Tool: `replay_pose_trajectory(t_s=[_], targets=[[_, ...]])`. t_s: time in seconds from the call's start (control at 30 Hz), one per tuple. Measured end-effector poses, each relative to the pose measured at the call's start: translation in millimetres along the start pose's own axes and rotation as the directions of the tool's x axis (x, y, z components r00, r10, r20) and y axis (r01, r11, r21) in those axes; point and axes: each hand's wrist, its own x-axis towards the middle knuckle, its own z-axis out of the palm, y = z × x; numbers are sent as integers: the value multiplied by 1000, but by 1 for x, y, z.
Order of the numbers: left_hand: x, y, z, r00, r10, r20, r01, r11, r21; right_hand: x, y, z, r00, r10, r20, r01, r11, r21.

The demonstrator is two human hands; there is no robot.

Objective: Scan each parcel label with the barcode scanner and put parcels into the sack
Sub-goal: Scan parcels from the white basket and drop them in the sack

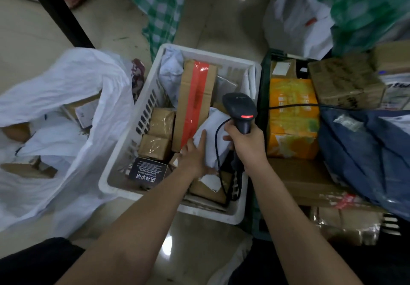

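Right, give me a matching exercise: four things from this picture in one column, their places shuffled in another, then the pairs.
Things:
1. barcode scanner
2. white soft parcel
3. orange package
4. white sack

Places:
A. on the floor, left of the white crate
B. in the right hand
C. in the dark crate
D. under the left hand

Pairs: 1-B, 2-D, 3-C, 4-A

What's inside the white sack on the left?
The white sack gapes open: a brown carton low down, another box near the top, and white mailers between. Anything deeper is covered by these and the sack's folds.
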Motion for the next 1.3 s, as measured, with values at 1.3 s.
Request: replay_pose_trajectory(t_s=[1.3], targets=[[-236, -143, -53, 919, -210, -334, -162, 572, -804, -177, 3, 82, 914, -83, 397, 198, 946, -257]])
